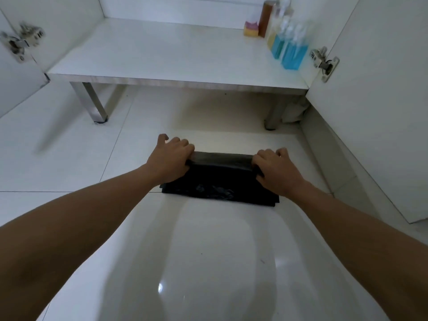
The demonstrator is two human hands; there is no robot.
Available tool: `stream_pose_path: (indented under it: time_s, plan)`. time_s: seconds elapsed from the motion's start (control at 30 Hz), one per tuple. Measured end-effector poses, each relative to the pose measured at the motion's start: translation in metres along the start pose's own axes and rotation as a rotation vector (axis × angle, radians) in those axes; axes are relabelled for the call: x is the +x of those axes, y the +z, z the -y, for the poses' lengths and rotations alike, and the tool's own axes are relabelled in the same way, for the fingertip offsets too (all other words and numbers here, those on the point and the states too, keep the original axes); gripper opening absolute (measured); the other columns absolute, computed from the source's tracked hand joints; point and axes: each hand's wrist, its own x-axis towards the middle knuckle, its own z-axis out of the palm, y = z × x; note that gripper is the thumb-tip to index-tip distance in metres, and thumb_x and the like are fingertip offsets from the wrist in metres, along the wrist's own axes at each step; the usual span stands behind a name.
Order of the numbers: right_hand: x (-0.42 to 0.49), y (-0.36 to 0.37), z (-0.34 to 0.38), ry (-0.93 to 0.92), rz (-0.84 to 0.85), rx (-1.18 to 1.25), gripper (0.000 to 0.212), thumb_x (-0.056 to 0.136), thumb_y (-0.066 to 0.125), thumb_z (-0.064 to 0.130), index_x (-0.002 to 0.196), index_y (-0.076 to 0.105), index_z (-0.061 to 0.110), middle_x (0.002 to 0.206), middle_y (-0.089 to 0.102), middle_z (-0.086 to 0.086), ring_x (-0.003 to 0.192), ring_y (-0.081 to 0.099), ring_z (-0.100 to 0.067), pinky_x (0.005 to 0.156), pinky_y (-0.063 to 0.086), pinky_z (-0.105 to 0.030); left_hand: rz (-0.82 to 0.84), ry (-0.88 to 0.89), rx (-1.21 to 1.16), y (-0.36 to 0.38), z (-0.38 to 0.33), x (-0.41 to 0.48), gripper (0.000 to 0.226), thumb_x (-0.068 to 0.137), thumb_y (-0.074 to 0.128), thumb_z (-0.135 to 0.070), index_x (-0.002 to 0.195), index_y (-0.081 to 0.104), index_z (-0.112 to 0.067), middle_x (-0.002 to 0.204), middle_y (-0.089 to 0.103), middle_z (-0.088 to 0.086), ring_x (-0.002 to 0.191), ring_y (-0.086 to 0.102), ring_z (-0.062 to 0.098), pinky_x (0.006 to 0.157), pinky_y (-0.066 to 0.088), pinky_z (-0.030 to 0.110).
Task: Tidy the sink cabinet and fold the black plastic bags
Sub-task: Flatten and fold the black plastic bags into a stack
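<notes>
Where black bag (220, 179) lies on floor tiles (69, 158), left hand (169, 161), right hand (278, 172) — fingers (183, 144) gripping it

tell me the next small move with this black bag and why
Probably lay the raised far edge of the black bag over its near half and press flat: the left hand and right hand each grip one end of that edge.

Left hand (170, 161) and right hand (275, 170) each grip one end of the black plastic bag (220, 179), folded flat on the tiled floor (69, 158). Fingers (183, 144) curl over its far fold. Beyond the fingers: white cabinet shelf (162, 54). Beyond and right of them, on it: blue-filled bottles (293, 54), brown bottle (265, 19), sponge (251, 28).
</notes>
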Motion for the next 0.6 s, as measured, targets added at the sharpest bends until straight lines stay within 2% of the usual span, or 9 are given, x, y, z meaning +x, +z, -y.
stream_pose_path:
  time_s: [0.13, 0.17, 0.23, 0.3, 0.37, 0.43, 0.53, 0.6]
  plan:
    - [-0.018, 0.014, 0.013, -0.034, 0.117, 0.063, 0.026, 0.074, 0.071, 0.025, 0.092, 0.053, 0.019, 0.095, 0.053, -0.001, 0.085, 0.052, -0.023, 0.081, 0.036, -0.041, 0.157, 0.05, 0.001, 0.023, -0.007, -0.019, 0.02, 0.087, 0.065, -0.032, 0.102, 0.056, -0.023, 0.106, 0.057, -0.002, 0.107, 0.054, 0.022, 0.1, 0.03, 0.045]
    - [-0.022, 0.018, 0.016, -0.051, 0.156, 0.073, 0.027, 0.076, 0.071, 0.029, 0.094, 0.053, 0.02, 0.096, 0.051, 0.0, 0.087, 0.051, -0.022, 0.082, 0.034, -0.04, 0.195, 0.051, 0.001, 0.029, -0.008, -0.023, 0.025, 0.088, 0.066, -0.041, 0.103, 0.056, -0.024, 0.108, 0.056, -0.003, 0.108, 0.053, 0.021, 0.1, 0.03, 0.044]
    - [-0.029, 0.028, 0.021, -0.07, 0.226, 0.097, 0.029, 0.085, 0.063, 0.046, 0.097, 0.05, 0.023, 0.099, 0.049, 0.004, 0.089, 0.049, -0.019, 0.085, 0.032, -0.038, 0.278, 0.032, -0.035, 0.039, -0.008, -0.029, 0.05, 0.083, 0.059, -0.072, 0.105, 0.055, -0.026, 0.106, 0.052, -0.006, 0.107, 0.052, 0.019, 0.1, 0.03, 0.044]
    - [-0.036, 0.035, 0.022, -0.06, 0.3, 0.116, 0.039, 0.088, 0.047, 0.064, 0.099, 0.049, 0.027, 0.099, 0.048, 0.008, 0.09, 0.047, -0.015, 0.091, 0.031, -0.037, 0.372, 0.003, -0.097, 0.043, -0.008, -0.035, 0.077, 0.07, 0.034, -0.094, 0.105, 0.056, -0.028, 0.1, 0.046, -0.01, 0.102, 0.05, 0.016, 0.102, 0.03, 0.045]
    - [-0.039, 0.039, 0.024, -0.028, 0.343, 0.145, 0.048, 0.089, 0.033, 0.07, 0.1, 0.052, 0.027, 0.101, 0.05, 0.009, 0.093, 0.047, -0.014, 0.096, 0.03, -0.04, 0.391, -0.009, -0.125, 0.045, -0.01, -0.037, 0.081, 0.066, 0.021, -0.096, 0.099, 0.056, -0.031, 0.098, 0.046, -0.011, 0.098, 0.05, 0.015, 0.102, 0.029, 0.046]
    - [-0.039, 0.041, 0.031, 0.034, 0.28, 0.164, 0.053, 0.089, 0.026, 0.069, 0.1, 0.055, 0.026, 0.103, 0.053, 0.008, 0.096, 0.049, -0.016, 0.096, 0.032, -0.042, 0.332, -0.044, -0.146, 0.046, -0.012, -0.033, 0.072, 0.075, 0.025, -0.093, 0.095, 0.056, -0.031, 0.097, 0.052, -0.01, 0.098, 0.051, 0.015, 0.101, 0.029, 0.046]
    - [-0.036, 0.044, 0.058, 0.05, 0.075, 0.181, 0.044, 0.092, 0.033, 0.058, 0.101, 0.059, 0.024, 0.101, 0.058, 0.003, 0.092, 0.054, -0.019, 0.085, 0.037, -0.041, 0.187, -0.11, -0.135, 0.046, -0.014, -0.018, 0.066, 0.087, 0.027, -0.081, 0.104, 0.059, -0.026, 0.108, 0.058, -0.003, 0.107, 0.053, 0.02, 0.099, 0.031, 0.047]
    - [-0.036, 0.049, 0.083, -0.004, 0.066, 0.256, 0.035, 0.094, 0.039, 0.049, 0.104, 0.059, 0.022, 0.1, 0.062, 0.0, 0.089, 0.059, -0.023, 0.081, 0.041, -0.039, 0.141, -0.126, -0.145, 0.045, -0.016, 0.0, 0.065, 0.092, 0.029, -0.076, 0.116, 0.056, -0.022, 0.124, 0.057, 0.003, 0.118, 0.05, 0.025, 0.102, 0.033, 0.051]
